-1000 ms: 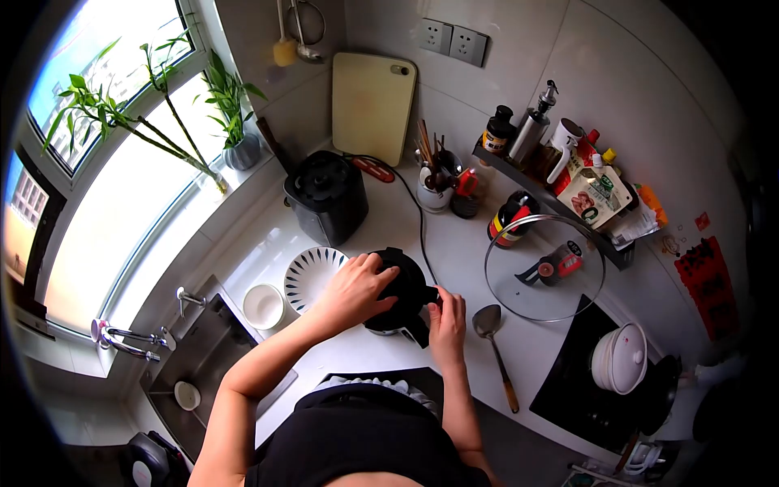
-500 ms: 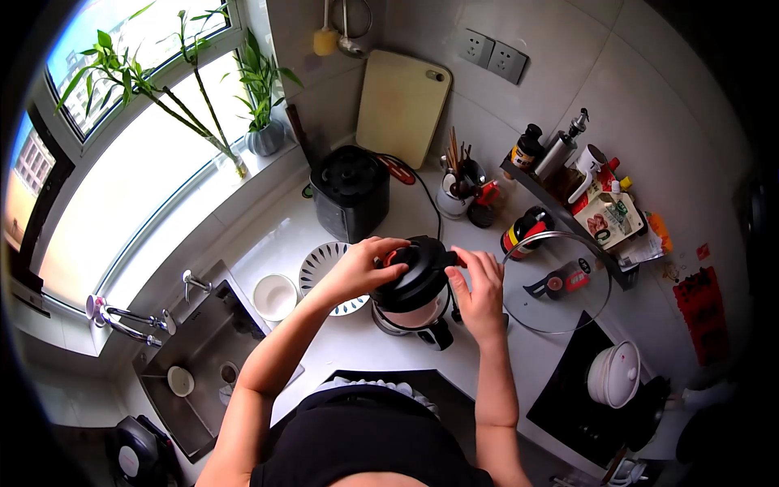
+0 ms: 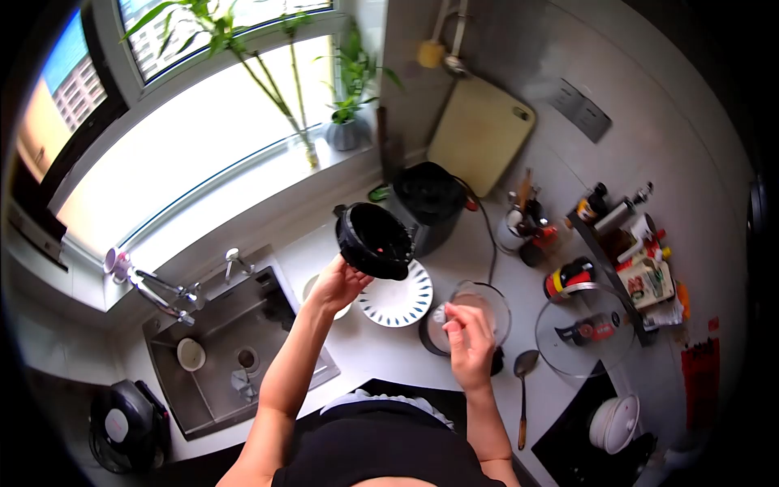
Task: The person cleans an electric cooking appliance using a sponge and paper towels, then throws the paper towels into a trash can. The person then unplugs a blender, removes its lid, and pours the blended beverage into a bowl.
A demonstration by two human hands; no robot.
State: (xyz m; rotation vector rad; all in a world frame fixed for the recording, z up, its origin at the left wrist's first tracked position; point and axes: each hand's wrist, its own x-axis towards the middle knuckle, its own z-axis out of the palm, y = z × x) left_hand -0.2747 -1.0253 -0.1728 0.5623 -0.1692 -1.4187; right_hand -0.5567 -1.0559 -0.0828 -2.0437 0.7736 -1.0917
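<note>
My left hand [image 3: 342,284] holds a black lid [image 3: 375,241] from below, its hollow underside turned up, over the edge of a white plate with dark dashes [image 3: 398,302]. To the right, the glass jug [image 3: 491,299] stands uncovered on the counter, with something pinkish inside. My right hand [image 3: 469,337] is raised over the jug's front side, fingers curled in; whether anything small is between them is hidden. A white bowl [image 3: 342,312] is partly behind my left hand.
A sink [image 3: 213,393] with a small bowl and faucet [image 3: 154,286] is at left. Behind stand a black appliance [image 3: 430,203] and cutting board [image 3: 480,134]. At right are a ladle [image 3: 523,390], glass lid [image 3: 586,329], condiment shelf [image 3: 613,268] and white pot [image 3: 614,424] on the stove.
The black lid has come off the jug, moved left and been turned over in my left hand. My right hand has let go of the lid and curled. The view has swung left.
</note>
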